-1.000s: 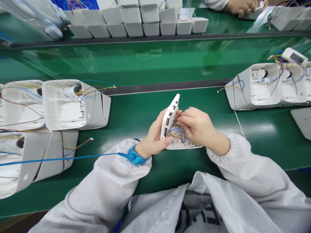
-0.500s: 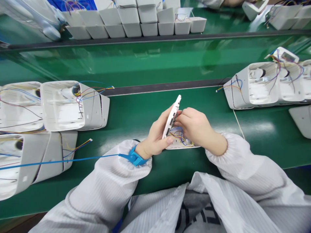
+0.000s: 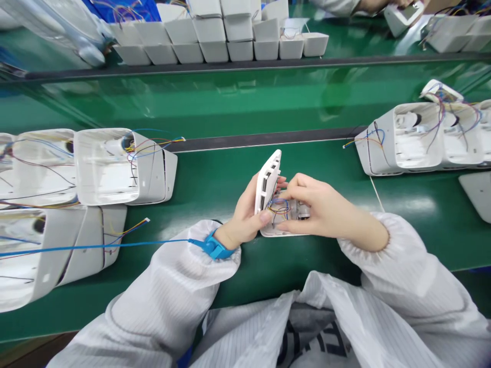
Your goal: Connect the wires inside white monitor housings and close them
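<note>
My left hand (image 3: 245,212) is closed around a white plastic cover (image 3: 267,180), which stands tilted on edge with a dark-slotted inner side turned right. Beneath and beside it lies a white housing (image 3: 270,231) with its open side up. Blue, yellow and red wires (image 3: 281,208) are bunched inside, running up toward the cover. Over the housing reaches my right hand (image 3: 316,207), thumb and fingers apart, fingertips at the wires; whether they touch them I cannot tell. A blue wrist strap (image 3: 215,246) with a cord circles my left wrist.
White housings (image 3: 153,176) with loose wires stand at the left, and more housings (image 3: 378,145) at the right. Behind a dark ledge (image 3: 245,140) and green panel, stacked white housings (image 3: 240,51) line the back. Another person's hand (image 3: 372,5) shows at top right.
My right hand has spread from a pinch near the cover and moved down over the housing. The cover has turned, showing more of its outer face.
</note>
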`<state>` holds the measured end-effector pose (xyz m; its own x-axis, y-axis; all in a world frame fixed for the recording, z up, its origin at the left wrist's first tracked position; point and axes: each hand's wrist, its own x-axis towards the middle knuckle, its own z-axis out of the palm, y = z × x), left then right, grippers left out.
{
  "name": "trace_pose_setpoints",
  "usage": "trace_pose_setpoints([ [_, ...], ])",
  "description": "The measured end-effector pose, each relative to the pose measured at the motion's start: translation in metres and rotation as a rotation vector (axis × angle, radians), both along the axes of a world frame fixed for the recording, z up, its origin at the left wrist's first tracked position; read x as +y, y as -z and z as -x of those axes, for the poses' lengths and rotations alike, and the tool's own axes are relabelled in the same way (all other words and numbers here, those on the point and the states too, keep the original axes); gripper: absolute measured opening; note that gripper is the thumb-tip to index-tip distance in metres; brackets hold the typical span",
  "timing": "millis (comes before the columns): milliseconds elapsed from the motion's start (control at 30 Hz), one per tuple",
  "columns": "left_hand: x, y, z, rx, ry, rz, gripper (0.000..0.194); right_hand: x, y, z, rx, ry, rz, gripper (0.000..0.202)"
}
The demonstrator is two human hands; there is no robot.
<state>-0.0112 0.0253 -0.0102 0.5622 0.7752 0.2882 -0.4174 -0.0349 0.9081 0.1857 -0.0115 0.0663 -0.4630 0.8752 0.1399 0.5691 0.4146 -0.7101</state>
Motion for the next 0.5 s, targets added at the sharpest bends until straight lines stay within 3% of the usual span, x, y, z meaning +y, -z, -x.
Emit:
trace_pose_setpoints([
  [133, 0.001, 0.001, 0.0, -0.013, 0.005, -0.009, 0.07, 0.001, 0.006, 0.001, 0.107, -0.041, -0.009, 0.009],
  [300, 0.003, 0.003, 0.0, 0.012, 0.003, -0.076, 0.083, 0.006, 0.006, -0.008, 0.167, -0.038, 0.031, 0.01],
  [500, 0.004, 0.004, 0.0, 0.038, 0.014, -0.16, 0.081, 0.005, 0.008, -0.004, -0.07, -0.037, -0.095, 0.019],
])
